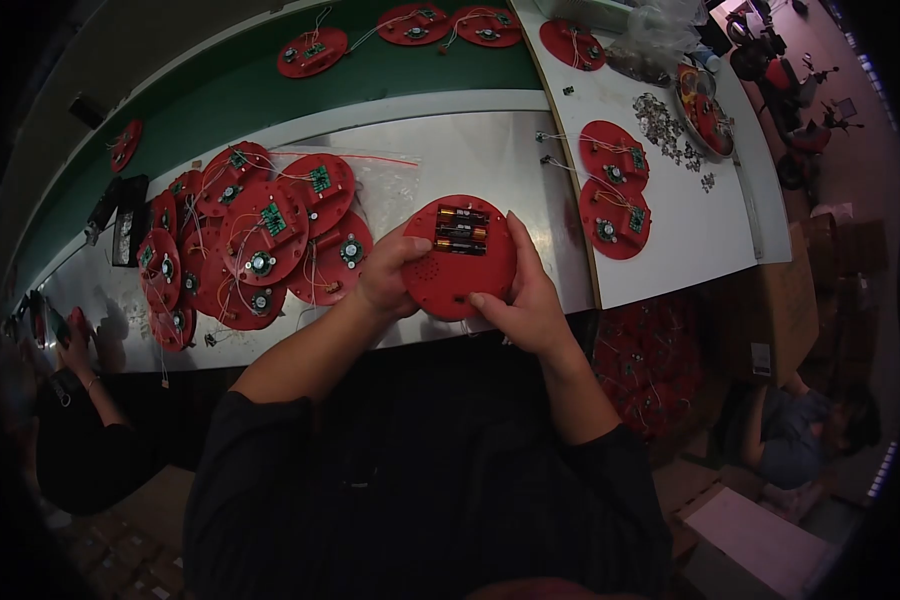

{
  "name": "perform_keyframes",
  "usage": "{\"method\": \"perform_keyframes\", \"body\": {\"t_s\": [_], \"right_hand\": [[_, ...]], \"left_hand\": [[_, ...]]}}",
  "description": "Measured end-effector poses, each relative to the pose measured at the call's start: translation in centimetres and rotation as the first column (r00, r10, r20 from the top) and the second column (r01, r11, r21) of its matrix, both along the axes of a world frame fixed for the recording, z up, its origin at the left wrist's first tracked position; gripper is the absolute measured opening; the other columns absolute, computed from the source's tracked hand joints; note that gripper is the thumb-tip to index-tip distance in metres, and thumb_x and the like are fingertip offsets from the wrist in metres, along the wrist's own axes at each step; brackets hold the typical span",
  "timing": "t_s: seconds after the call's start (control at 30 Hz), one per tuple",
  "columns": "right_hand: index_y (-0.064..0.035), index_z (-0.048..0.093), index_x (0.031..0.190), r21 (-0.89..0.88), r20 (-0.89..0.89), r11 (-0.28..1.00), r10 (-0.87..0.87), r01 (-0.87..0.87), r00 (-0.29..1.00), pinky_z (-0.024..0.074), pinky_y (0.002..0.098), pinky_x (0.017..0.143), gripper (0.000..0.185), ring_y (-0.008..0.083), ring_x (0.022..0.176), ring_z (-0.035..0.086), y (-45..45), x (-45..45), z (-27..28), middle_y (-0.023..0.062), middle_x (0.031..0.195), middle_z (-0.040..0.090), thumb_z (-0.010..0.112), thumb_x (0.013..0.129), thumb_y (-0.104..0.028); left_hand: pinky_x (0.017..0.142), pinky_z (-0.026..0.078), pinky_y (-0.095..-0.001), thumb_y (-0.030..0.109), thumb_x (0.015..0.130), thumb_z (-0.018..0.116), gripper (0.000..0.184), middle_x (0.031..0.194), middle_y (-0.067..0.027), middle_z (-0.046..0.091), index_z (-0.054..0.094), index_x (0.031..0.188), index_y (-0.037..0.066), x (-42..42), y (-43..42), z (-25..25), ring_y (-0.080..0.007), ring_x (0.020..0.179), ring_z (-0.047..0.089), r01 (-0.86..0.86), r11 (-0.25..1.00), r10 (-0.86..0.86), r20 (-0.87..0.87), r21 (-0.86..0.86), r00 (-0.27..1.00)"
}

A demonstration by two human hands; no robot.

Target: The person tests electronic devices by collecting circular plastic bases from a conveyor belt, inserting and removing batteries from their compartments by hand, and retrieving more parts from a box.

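Between my two hands is a round red plastic disc [438, 278], its flat face turned up toward me. Several black and copper batteries [460, 232] lie side by side in a slot in its upper part. A patch of small holes shows at its left, and a small dark switch-like part near its lower edge. My left hand [390, 272] grips the disc's left rim, thumb on the face by the batteries. My right hand [530, 305] holds the right rim, with the thumb on the face near the bottom. The fingers beneath the disc are hidden.
Left on the metal table [490, 140] is a pile of red discs [265, 230] with green circuit boards and loose wires. A white side table [690, 240] carries more discs, small metal parts [670, 130] and a bowl [705, 110]. People sit at far left and lower right.
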State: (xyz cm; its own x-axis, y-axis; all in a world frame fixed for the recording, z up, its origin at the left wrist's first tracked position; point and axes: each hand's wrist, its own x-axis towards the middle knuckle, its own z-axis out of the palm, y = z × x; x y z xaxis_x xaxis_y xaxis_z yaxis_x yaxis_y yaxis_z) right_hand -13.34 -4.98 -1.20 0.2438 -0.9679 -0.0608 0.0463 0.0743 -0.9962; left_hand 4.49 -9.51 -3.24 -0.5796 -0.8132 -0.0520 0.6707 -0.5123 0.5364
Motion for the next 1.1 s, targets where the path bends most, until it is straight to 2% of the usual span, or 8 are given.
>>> {"method": "perform_keyframes", "body": {"t_s": [0.1, 0.2, 0.3, 0.37, 0.6, 0.67, 0.8, 1.1], "right_hand": [[0.0022, 0.004, 0.143, -0.006, 0.005, 1.000, 0.006, -0.006, 1.000, 0.0356, 0.0361, 0.104, 0.091, 0.0259, 0.128, 0.037, 0.0, 0.0, -0.2, 0.0206, 0.139, 0.031, 0.060, 0.071, 0.007], [0.0022, 0.007, 0.142, -0.106, -0.169, 0.994, -0.045, 0.027, 0.985, 0.0429, 0.0349, 0.097, 0.092, 0.0283, 0.120, 0.047, -0.2, 0.4, -0.2, 0.0227, 0.132, 0.042, 0.063, 0.069, 0.000], [0.0018, 0.006, 0.143, -0.049, -0.113, 0.998, -0.030, 0.024, 0.993, 0.0426, 0.0351, 0.097, 0.093, 0.0276, 0.121, 0.046, -0.3, 0.5, -0.1, 0.0221, 0.133, 0.040, 0.063, 0.069, 0.001], [0.0015, 0.004, 0.143, 0.042, 0.082, 0.999, 0.005, -0.009, 0.997, 0.0347, 0.0371, 0.104, 0.093, 0.0264, 0.129, 0.035, -0.4, 0.5, -0.4, 0.0197, 0.140, 0.029, 0.062, 0.070, 0.006], [0.0000, 0.004, 0.144, 0.070, 0.130, 0.998, -0.008, -0.001, 0.991, 0.0345, 0.0377, 0.104, 0.094, 0.0264, 0.130, 0.034, -0.6, 1.5, -0.5, 0.0195, 0.141, 0.027, 0.062, 0.070, 0.007], [-0.0005, 0.004, 0.144, -0.018, -0.092, 1.000, -0.015, 0.014, 0.996, 0.0346, 0.0376, 0.104, 0.094, 0.0264, 0.129, 0.034, -1.0, 1.7, -0.5, 0.0193, 0.141, 0.027, 0.062, 0.070, 0.006], [-0.0002, 0.005, 0.144, -0.056, -0.141, 0.998, 0.006, -0.014, 0.990, 0.0347, 0.0374, 0.104, 0.094, 0.0264, 0.129, 0.034, -1.5, 2.3, -0.1, 0.0192, 0.141, 0.027, 0.062, 0.069, 0.006], [0.0001, 0.006, 0.143, -0.048, 0.066, 0.998, 0.043, -0.039, 0.997, 0.0354, 0.0376, 0.104, 0.094, 0.0270, 0.129, 0.035, -2.1, 1.3, -0.9, 0.0201, 0.141, 0.027, 0.063, 0.070, 0.006]], "left_hand": [[0.097, 0.043, -0.0468, 0.023, 0.073, 0.055, 0.065, 0.124, -0.0213, 0.050, 0.037, 0.131, -0.003, 0.0, 0.1, 0.4, -0.0353, 0.115, 0.051, -0.007, 1.000, 0.007, 0.031, 0.008, 0.999], [0.097, 0.043, -0.0466, 0.023, 0.074, 0.054, 0.064, 0.124, -0.0213, 0.050, 0.037, 0.130, -0.004, 0.1, 0.1, 0.4, -0.0349, 0.114, 0.051, -0.028, 1.000, 0.028, 0.035, -0.005, 0.999], [0.097, 0.043, -0.0461, 0.022, 0.076, 0.054, 0.062, 0.123, -0.0211, 0.051, 0.037, 0.130, -0.004, 0.3, 0.1, 0.2, -0.0344, 0.113, 0.052, -0.037, 0.999, 0.037, -0.005, -0.005, 0.999], [0.097, 0.043, -0.0430, 0.013, 0.080, 0.044, 0.053, 0.122, -0.0202, 0.051, 0.037, 0.129, -0.005, 0.4, 0.3, 0.4, -0.0322, 0.112, 0.053, -0.060, 0.998, 0.060, -0.019, 0.033, 0.998], [0.097, 0.044, -0.0410, 0.012, 0.081, 0.043, 0.051, 0.120, -0.0194, 0.052, 0.037, 0.129, -0.004, 0.7, 0.3, 0.0, -0.0301, 0.111, 0.053, -0.110, 0.989, 0.111, -0.003, 0.100, 0.994], [0.096, 0.044, -0.0414, 0.013, 0.082, 0.042, 0.050, 0.120, -0.0193, 0.052, 0.038, 0.128, -0.004, 0.9, 0.0, 0.2, -0.0301, 0.111, 0.053, -0.133, 0.989, 0.134, -0.017, 0.066, 0.991], [0.096, 0.044, -0.0419, 0.013, 0.082, 0.041, 0.050, 0.120, -0.0191, 0.052, 0.039, 0.128, -0.004, 1.1, 0.0, 0.4, -0.0302, 0.111, 0.053, -0.183, 0.981, 0.185, -0.016, 0.067, 0.983], [0.095, 0.045, -0.0421, 0.015, 0.083, 0.041, 0.049, 0.120, -0.0192, 0.053, 0.039, 0.128, -0.004, 0.5, 0.1, 1.3, -0.0302, 0.110, 0.054, -0.182, 0.983, 0.183, -0.023, 0.038, 0.983]]}}
